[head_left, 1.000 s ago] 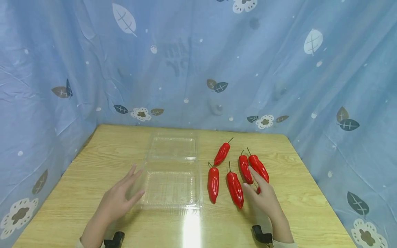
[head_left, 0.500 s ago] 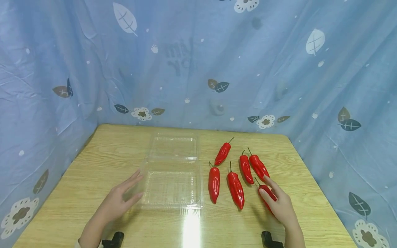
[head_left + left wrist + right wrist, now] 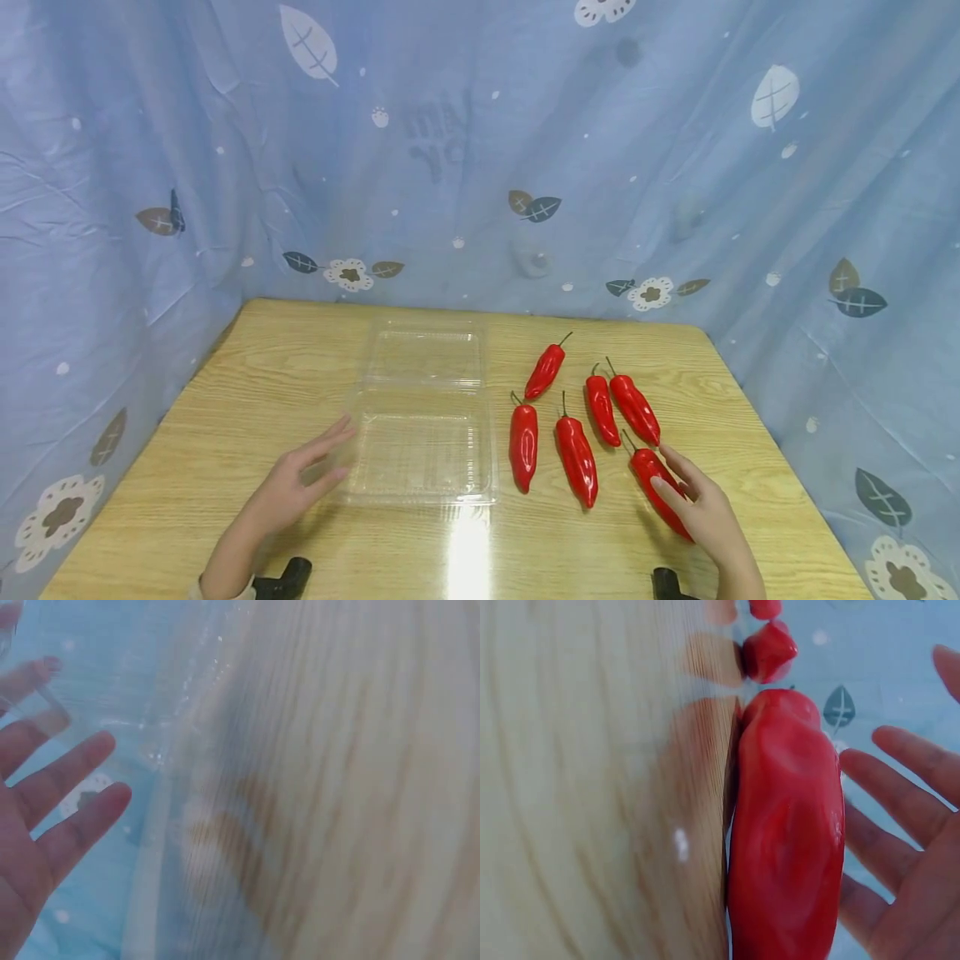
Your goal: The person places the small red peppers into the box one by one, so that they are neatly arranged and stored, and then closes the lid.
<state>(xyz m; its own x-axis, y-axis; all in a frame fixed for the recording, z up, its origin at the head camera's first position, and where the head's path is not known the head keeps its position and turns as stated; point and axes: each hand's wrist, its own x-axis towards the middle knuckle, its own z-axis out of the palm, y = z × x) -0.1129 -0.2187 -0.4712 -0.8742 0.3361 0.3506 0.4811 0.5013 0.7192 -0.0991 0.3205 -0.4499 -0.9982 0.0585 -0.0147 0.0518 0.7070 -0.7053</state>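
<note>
My right hand (image 3: 701, 504) hovers at the front-right red chili pepper (image 3: 649, 475), overlapping its lower end in the head view. In the right wrist view its fingers (image 3: 904, 791) are spread and extended behind that glossy pepper, which lies on the wood. On the other side, my left hand (image 3: 300, 483) is beside an unfolded clear plastic clamshell box (image 3: 420, 454), fingertips right at its left edge. The left wrist view has these fingers (image 3: 82, 825) spread apart, some seen through the transparent plastic. Neither hand grips anything.
Several more red chili peppers lie between box and right hand, including a front one (image 3: 577, 462) and a back one (image 3: 545, 372). The pale wooden table (image 3: 285, 367) ends at a blue patterned curtain (image 3: 450, 167). A black wrist mount (image 3: 288, 579) sits by the left wrist.
My right hand has moved right and towards me, from beside the middle peppers to the front-right one. The left hand stays by the box; the peppers keep their places.
</note>
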